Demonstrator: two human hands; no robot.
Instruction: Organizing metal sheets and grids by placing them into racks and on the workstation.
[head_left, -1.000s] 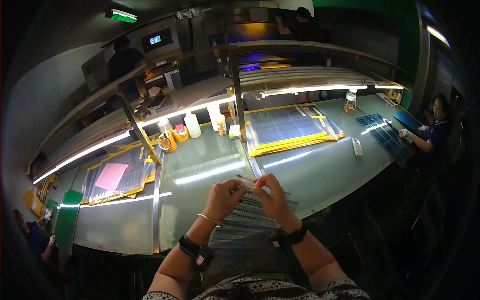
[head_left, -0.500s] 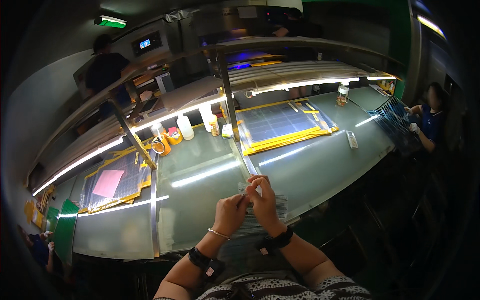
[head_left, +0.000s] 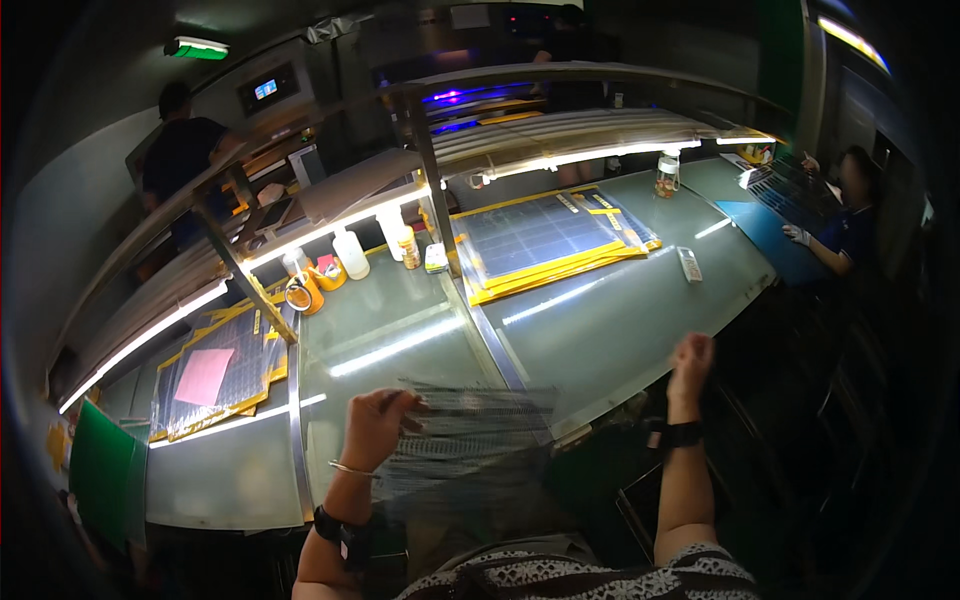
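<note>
My left hand (head_left: 378, 425) is closed on the corner of a thin, see-through sheet with dark fine stripes (head_left: 480, 425). The sheet hangs in front of me over the near edge of the glass-topped table (head_left: 400, 345), blurred by motion. Well off to the right, past the table's front edge, my right hand (head_left: 690, 372) is raised with its fingers curled together. Whether anything small is pinched in it cannot be made out.
Yellow-edged film panels (head_left: 545, 245) lie at the back; more sit left under a pink sheet (head_left: 206, 376). White bottles (head_left: 350, 254) and tape rolls (head_left: 302, 294) stand below the lit shelf. A small white device (head_left: 689, 264) lies right. A co-worker (head_left: 850, 215) handles panels far right.
My hands were together at the sheet's upper edge. The right has swung away to the right; the left has moved left with the sheet. The far-right co-worker's dark panel has shifted, exposing a blue one.
</note>
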